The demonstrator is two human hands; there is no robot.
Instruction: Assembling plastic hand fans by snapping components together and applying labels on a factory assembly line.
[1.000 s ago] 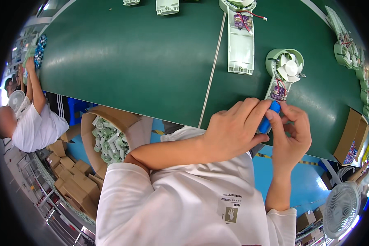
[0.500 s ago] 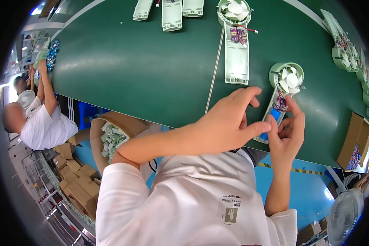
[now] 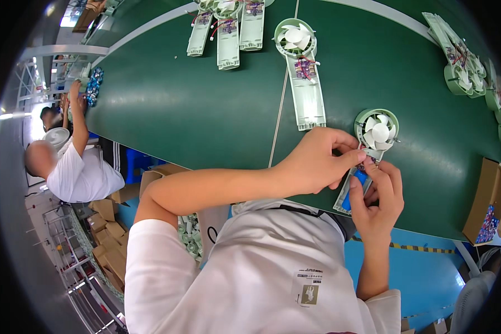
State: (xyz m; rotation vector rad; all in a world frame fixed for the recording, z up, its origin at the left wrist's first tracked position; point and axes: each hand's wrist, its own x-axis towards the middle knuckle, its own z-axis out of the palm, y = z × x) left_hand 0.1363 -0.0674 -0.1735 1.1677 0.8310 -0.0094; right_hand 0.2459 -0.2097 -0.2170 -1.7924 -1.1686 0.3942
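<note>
A pale green handheld fan half (image 3: 342,203) lies open on the green table in front of me, its round head with white blades (image 3: 379,132) pointing away. A blue cylindrical battery (image 3: 355,189) sits in its handle, below a small purple circuit board mostly hidden by fingers. My left hand (image 3: 323,161) reaches across from the left, thumb and index finger pinched beside the board near a red wire. On the right side, my right hand (image 3: 379,195) has its index finger bent to the board and its thumb by the battery. Whatever small piece the fingertips hold is covered.
Another open fan half (image 3: 306,100) lies just beyond, with several more (image 3: 228,47) at the far edge and a pile (image 3: 465,72) at far right. A cardboard box (image 3: 484,195) stands at right. Someone in a white shirt (image 3: 86,175) works at left, near blue batteries (image 3: 94,86).
Both hands have come together over the circuit board, and their fingers have closed in. The view has shifted, bringing more of the far fan halves into sight.
</note>
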